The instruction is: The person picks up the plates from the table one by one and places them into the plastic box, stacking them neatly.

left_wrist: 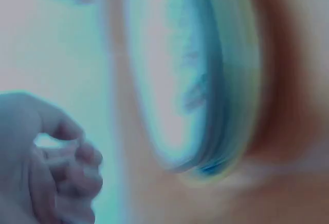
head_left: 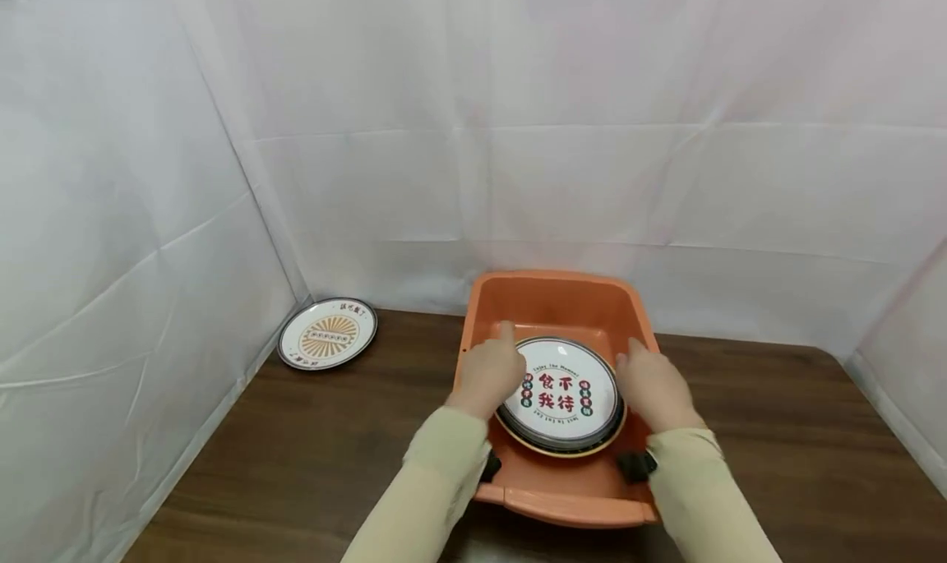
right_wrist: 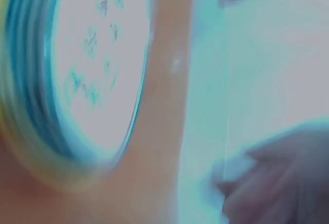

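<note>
A stack of plates (head_left: pixel 561 394) lies inside an orange plastic basin (head_left: pixel 555 505). The top plate is white with red characters and a dark rim; a yellow rim shows at the bottom of the stack. My left hand (head_left: pixel 491 374) hovers at the stack's left side, overlapping its edge in the head view. On the right side, my right hand (head_left: pixel 657 382) is over the basin's wall, just beside the plates. Both hands hold nothing, with fingers loosely curled. In the left wrist view the curled fingers (left_wrist: pixel 85 175) are apart from the plates. The right wrist view is blurred.
A separate white plate (head_left: pixel 328 334) with an orange ray pattern rests at the far left of the dark wooden table (head_left: pixel 311 456). White cloth (head_left: pixel 562 177) hangs behind the table and along both sides. The basin stands near the back cloth.
</note>
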Demonstrator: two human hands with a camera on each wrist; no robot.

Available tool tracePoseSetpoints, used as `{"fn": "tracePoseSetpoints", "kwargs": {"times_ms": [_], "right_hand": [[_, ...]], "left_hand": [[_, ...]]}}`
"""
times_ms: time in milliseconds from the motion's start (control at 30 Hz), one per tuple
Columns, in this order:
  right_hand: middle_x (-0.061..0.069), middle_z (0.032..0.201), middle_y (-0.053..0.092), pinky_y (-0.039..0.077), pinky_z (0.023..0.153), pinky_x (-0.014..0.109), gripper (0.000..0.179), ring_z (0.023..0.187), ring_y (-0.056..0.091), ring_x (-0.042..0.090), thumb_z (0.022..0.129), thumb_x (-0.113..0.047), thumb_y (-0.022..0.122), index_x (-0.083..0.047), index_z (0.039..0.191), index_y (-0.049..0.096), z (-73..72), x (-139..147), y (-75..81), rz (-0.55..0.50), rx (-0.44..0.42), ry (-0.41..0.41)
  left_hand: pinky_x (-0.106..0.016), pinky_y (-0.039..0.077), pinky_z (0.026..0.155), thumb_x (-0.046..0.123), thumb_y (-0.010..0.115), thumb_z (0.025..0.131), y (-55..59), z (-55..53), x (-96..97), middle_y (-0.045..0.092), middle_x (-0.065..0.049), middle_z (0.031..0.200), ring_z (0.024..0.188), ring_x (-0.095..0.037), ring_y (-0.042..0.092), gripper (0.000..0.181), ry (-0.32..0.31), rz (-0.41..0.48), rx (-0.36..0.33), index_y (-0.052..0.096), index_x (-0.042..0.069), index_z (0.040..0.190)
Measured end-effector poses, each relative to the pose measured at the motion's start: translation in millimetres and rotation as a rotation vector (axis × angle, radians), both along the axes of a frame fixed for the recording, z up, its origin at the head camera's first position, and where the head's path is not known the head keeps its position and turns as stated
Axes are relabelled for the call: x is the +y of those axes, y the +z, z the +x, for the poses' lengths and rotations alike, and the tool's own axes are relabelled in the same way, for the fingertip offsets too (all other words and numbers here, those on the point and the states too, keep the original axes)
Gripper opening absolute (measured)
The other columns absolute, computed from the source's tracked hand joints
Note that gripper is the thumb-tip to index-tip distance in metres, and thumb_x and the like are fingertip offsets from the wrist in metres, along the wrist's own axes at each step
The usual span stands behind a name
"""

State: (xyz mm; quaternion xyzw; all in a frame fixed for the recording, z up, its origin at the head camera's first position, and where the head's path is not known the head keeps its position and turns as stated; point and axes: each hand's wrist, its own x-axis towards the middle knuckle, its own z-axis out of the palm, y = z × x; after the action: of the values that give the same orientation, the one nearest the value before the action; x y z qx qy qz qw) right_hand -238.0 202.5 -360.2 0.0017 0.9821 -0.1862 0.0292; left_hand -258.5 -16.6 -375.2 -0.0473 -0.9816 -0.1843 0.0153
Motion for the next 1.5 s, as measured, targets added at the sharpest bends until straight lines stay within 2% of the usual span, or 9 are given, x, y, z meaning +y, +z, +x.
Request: {"fn": "tracePoseSetpoints", "kwargs": {"times_ms": [167, 267, 433, 533, 700, 833, 1033, 1200, 1500], "right_hand": [[0.018, 0.087, 0.061, 0.048, 0.061, 0.042, 0.057, 0.067, 0.060, 0.031, 0.101, -0.038, 0.026, 0.002, 0.140, 0.033, 48.1, 33, 33.5, -0.142, 0.059, 0.050], [0.003, 0.074, 0.056, 0.040, 0.050, 0.033, 0.063, 0.054, 0.052, 0.018, 0.099, -0.048, 0.026, -0.002, 0.139, 0.037, 71.9, 56, 32.3, -0.189, 0.000, 0.043], [0.005, 0.070, 0.053, 0.039, 0.049, 0.031, 0.069, 0.055, 0.048, 0.018, 0.093, -0.059, 0.034, -0.008, 0.138, 0.041, 90.8, 79, -2.2, -0.266, -0.079, -0.058], [0.005, 0.075, 0.054, 0.040, 0.050, 0.030, 0.070, 0.058, 0.048, 0.017, 0.091, -0.060, 0.040, -0.008, 0.137, 0.043, 94.0, 83, -21.7, -0.301, -0.080, -0.100], [0.005, 0.079, 0.053, 0.041, 0.050, 0.028, 0.064, 0.057, 0.047, 0.016, 0.088, -0.053, 0.053, -0.007, 0.132, 0.047, 91.9, 80, -36.8, -0.392, -0.052, -0.161], [0.004, 0.072, 0.055, 0.041, 0.048, 0.028, 0.062, 0.052, 0.047, 0.016, 0.086, -0.048, 0.060, -0.003, 0.127, 0.051, 89.5, 75, -36.0, -0.438, -0.041, -0.182], [0.004, 0.065, 0.053, 0.041, 0.047, 0.029, 0.059, 0.049, 0.046, 0.017, 0.085, -0.043, 0.064, -0.002, 0.126, 0.052, 87.6, 72, -34.5, -0.474, -0.099, -0.179], [0.004, 0.064, 0.050, 0.041, 0.049, 0.030, 0.059, 0.049, 0.045, 0.018, 0.085, -0.043, 0.064, 0.000, 0.124, 0.052, 89.1, 71, -38.3, -0.480, -0.122, -0.207], [0.004, 0.063, 0.051, 0.041, 0.048, 0.030, 0.058, 0.048, 0.047, 0.018, 0.084, -0.043, 0.064, 0.000, 0.123, 0.053, 85.4, 71, -36.6, -0.452, -0.097, -0.212]], "left_hand": [[-0.034, 0.043, 0.055, 0.026, 0.048, 0.094, 23.8, 19.8, -73.4, 0.061, -0.008, 0.083, 0.063, -0.022, 0.055, 0.041, 0.069, 0.494, 0.050, 0.041, 0.016, 0.133], [-0.034, 0.045, 0.066, 0.020, 0.047, 0.095, 21.4, 24.9, -131.2, 0.061, -0.017, 0.098, 0.079, -0.028, 0.058, 0.040, 0.134, 0.669, 0.030, 0.040, 0.008, 0.132], [-0.027, 0.045, 0.059, 0.010, 0.041, 0.093, -17.5, 26.1, -211.1, 0.059, -0.025, 0.098, 0.070, -0.019, 0.060, 0.039, 0.337, 0.767, -0.011, 0.038, -0.009, 0.128], [-0.024, 0.047, 0.055, 0.011, 0.037, 0.096, -46.9, 23.5, -237.4, 0.053, -0.024, 0.109, 0.066, -0.005, 0.056, 0.044, 0.461, 0.933, -0.090, 0.031, -0.010, 0.135], [-0.022, 0.051, 0.060, 0.015, 0.030, 0.100, -80.7, 10.6, -251.9, 0.041, -0.027, 0.123, 0.065, -0.002, 0.057, 0.052, 0.589, 1.143, -0.192, 0.013, -0.010, 0.143], [-0.023, 0.052, 0.056, 0.020, 0.029, 0.101, -93.2, -2.5, -253.9, 0.055, -0.017, 0.103, 0.056, -0.004, 0.059, 0.053, 0.657, 1.194, -0.150, 0.016, -0.012, 0.142], [-0.023, 0.052, 0.053, 0.029, 0.026, 0.102, -94.1, -12.7, -258.1, 0.059, 0.006, 0.061, 0.050, -0.006, 0.062, 0.061, 0.690, 1.270, -0.131, 0.002, -0.007, 0.144], [-0.023, 0.051, 0.053, 0.030, 0.023, 0.102, -91.1, -12.7, -265.2, 0.061, 0.004, 0.059, 0.054, -0.010, 0.064, 0.062, 0.690, 1.304, -0.189, -0.013, 0.004, 0.145], [-0.024, 0.052, 0.054, 0.032, 0.023, 0.102, -90.1, -20.0, -265.4, 0.059, 0.000, 0.058, 0.053, -0.012, 0.064, 0.060, 0.738, 1.357, -0.153, 0.003, -0.003, 0.145]]}}
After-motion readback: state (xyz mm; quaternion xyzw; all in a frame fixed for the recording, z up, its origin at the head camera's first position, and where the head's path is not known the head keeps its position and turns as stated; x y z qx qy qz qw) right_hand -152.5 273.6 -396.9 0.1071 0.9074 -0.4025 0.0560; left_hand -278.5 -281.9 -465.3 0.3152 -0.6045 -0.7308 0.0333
